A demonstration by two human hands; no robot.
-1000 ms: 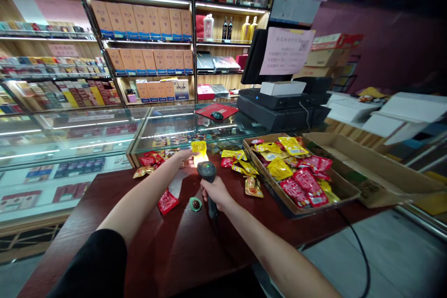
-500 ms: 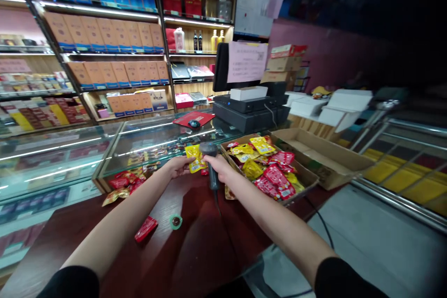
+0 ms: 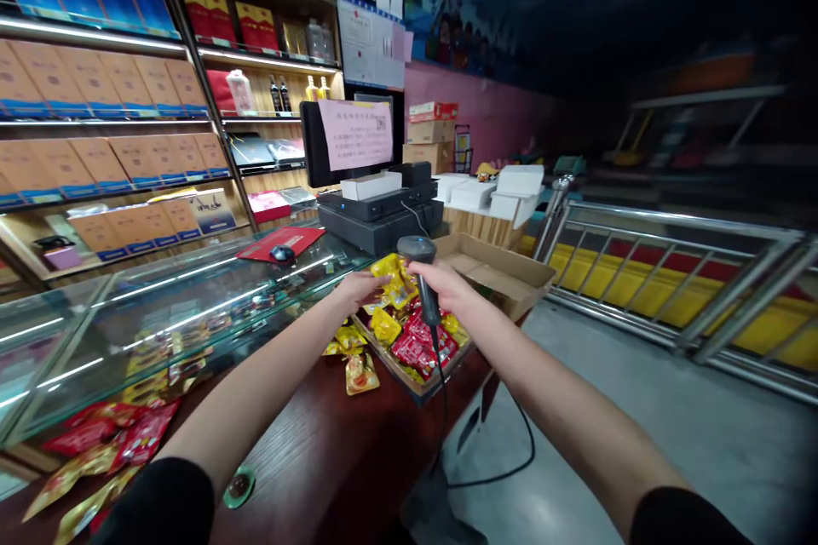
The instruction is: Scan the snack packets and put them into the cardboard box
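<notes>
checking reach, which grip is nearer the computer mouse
Left. The left grip, holding a yellow packet, is to the right of the computer mouse and slightly lower in the picture; the right grip, around the scanner, is farther right.

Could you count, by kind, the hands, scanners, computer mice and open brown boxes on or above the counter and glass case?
Left hand and right hand: 2
Scanner: 1
Computer mouse: 1
Open brown boxes: 2
Total: 6
</notes>
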